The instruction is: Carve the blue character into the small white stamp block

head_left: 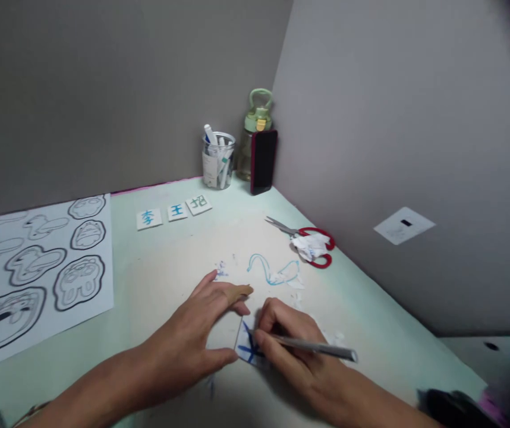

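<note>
A small white card (243,346) with thick dark blue strokes lies near the front of the table. My right hand (299,351) is closed round a slim silvery pen (317,346), its front end over the card and its back end pointing right. The pen's tip is hidden by my fingers. At the card's left side, my left hand (201,327) has its fingers spread, with thumb and fingertips at the card's edges. A brownish strip is wrapped round one of its fingers. Just beyond the hands, a light blue swan outline (261,264) is drawn on the tabletop.
Three small cards with characters (148,219) lie at the back left, near a large sheet of line drawings (83,291). Red-handled scissors (282,226) with crumpled paper (311,245) lie right. A marker jar (210,169), green bottle (245,157) and upright phone (264,161) stand by grey walls.
</note>
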`<state>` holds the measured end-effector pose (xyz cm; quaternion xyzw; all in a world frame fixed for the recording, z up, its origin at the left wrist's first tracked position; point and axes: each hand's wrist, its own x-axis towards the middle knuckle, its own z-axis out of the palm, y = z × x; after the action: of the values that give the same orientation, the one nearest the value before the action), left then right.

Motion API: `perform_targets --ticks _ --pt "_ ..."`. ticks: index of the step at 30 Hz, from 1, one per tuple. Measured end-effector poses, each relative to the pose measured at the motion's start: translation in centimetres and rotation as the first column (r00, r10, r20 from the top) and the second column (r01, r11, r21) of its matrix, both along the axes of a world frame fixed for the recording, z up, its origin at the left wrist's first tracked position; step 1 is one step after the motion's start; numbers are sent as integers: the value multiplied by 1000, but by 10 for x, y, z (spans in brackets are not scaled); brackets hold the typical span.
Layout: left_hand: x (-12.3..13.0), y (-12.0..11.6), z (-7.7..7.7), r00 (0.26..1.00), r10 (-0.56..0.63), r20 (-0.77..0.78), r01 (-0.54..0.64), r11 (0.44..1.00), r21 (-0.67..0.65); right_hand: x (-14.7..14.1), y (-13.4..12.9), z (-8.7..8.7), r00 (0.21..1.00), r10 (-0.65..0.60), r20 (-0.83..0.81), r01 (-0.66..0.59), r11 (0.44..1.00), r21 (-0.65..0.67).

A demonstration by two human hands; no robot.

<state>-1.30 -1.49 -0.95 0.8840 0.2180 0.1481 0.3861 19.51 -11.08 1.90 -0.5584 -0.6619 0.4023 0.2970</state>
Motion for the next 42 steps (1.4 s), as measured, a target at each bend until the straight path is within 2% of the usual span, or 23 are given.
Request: perform_targets --ticks 5,10,16,21,30,42 --pt "-1 0 -7 1000 -10 20 9 999 32 -2 2 7 999 -12 35 12 1000 4" --pt "0 0 -4 1000 14 18 -14 1000 15 -1 1 7 1000 -11 27 10 1000 21" --pt "2 0 7 1000 7 -11 -8 998 -60 3 -3 -8 1000 -8 -3 8 999 31" --pt "1 1 8 1000 -2 19 4 998 -66 4 -4 -16 999 -5 -42 5 1000 -2" --pt "0 1 5 998 -19 56 21 999 -29 4 -3 -13 999 -22 -24 21 999 -46" --pt "0 2 2 997 7 83 -1 998 -69 5 -5 -10 1000 -14 4 14 999 -42"
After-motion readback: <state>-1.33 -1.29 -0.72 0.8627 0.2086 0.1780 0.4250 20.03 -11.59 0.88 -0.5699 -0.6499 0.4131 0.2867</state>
